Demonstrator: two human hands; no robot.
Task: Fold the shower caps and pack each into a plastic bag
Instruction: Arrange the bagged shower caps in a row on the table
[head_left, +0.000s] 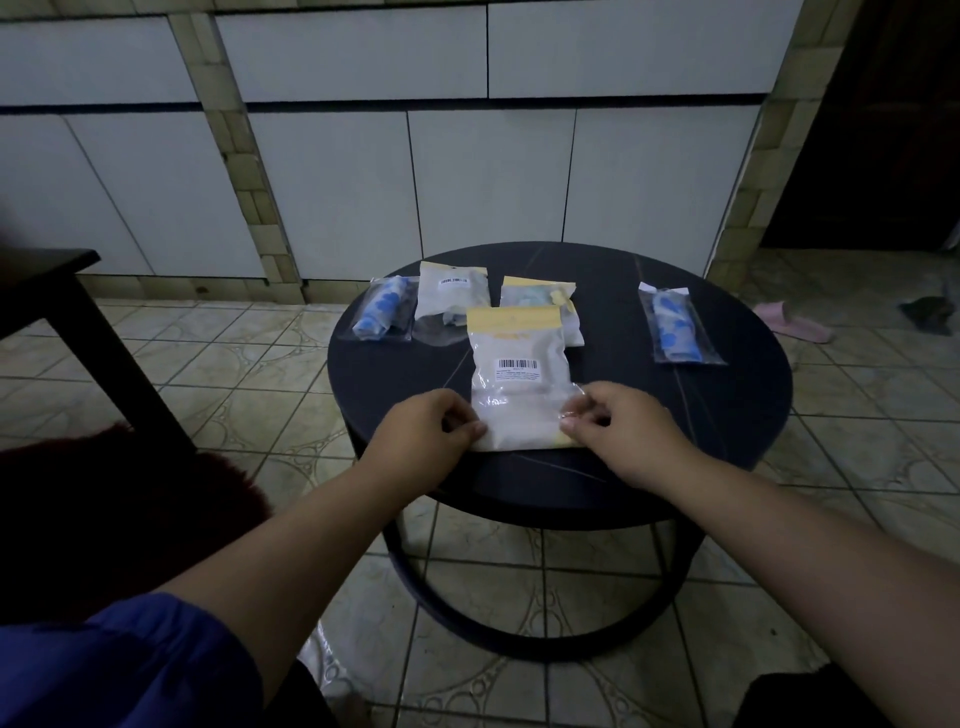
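On desk (727, 415), near edge: left hand (431, 431) and right hand (618, 426) pinch plastic bag (519, 384) bottom corners. Four more bags behind.

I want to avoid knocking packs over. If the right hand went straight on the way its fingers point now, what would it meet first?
The right hand points left, across the bag it pinches. Going on, it would probably first meet the left hand on the bag's other edge.

You're working in dim, bluish light; corners fall nearly black, wide-angle edges bow, and the bag (519, 379) glints faintly.
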